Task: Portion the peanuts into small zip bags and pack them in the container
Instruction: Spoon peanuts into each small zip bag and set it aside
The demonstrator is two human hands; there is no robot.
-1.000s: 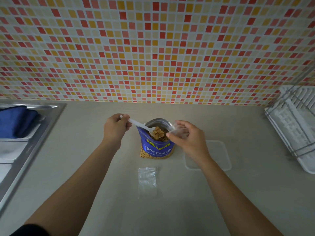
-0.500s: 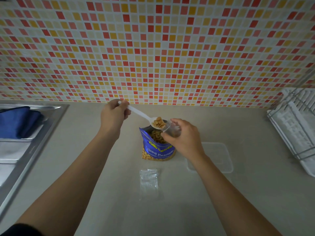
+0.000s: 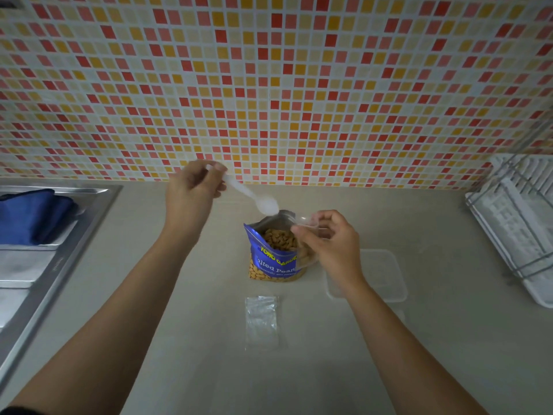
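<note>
The left hand (image 3: 194, 193) grips a white spoon (image 3: 264, 205) that looks empty, just above the open peanut bag (image 3: 272, 262). A spare zip bag (image 3: 261, 320) lies flat in front. The right hand (image 3: 332, 244) pinches a small zip bag (image 3: 306, 254) with some peanuts inside. This looks like the filling step. The next move is probably another scoop. The container (image 3: 386, 274) sits at the right.

Mosaic-tiled wall (image 3: 269, 85) backs a beige counter (image 3: 299, 369), dimly lit.

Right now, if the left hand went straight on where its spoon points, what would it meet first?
Probably the open top of the peanut bag, just past the spoon; depth unclear.
</note>
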